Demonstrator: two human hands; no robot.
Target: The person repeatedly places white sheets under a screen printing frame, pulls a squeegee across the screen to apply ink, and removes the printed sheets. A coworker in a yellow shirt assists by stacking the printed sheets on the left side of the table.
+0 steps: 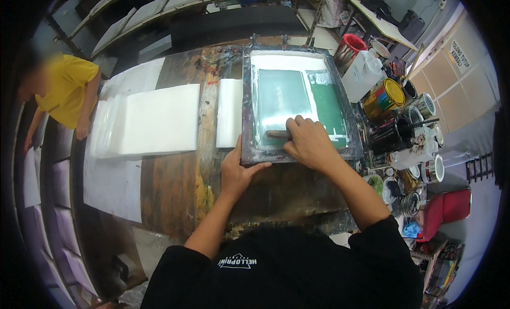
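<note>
1. Right hand [308, 140]: closed around the handle of a brown squeegee [278, 134], above the near part of the printing screen. The squeegee's lower edge is partly hidden; it appears to rest on the mesh.
2. Left hand [240, 170]: thumb and fingers spread, set against the near left corner of the screen's dark frame [246, 107]. The two hands are apart from each other.
3. Printing screen: lies on the wooden counter [170, 184], in front of the person. Its mesh [284, 91] is green, with white smears along the sides and a white band at the far end.
4. Paper: a narrow white stack [229, 112] stands just beside the frame on its left. A larger white stack [159, 118], its left side fanned in steps, lies farther left.
5. Right side: a white jug [362, 73], a yellow-rimmed can [383, 99] and a red-rimmed bucket [350, 43] stand near the frame among other stained containers. A red chair [441, 213] is lower right.
6. Far left: a co-worker in a yellow shirt [69, 86] stands beside the counter, well apart from the screen.
</note>
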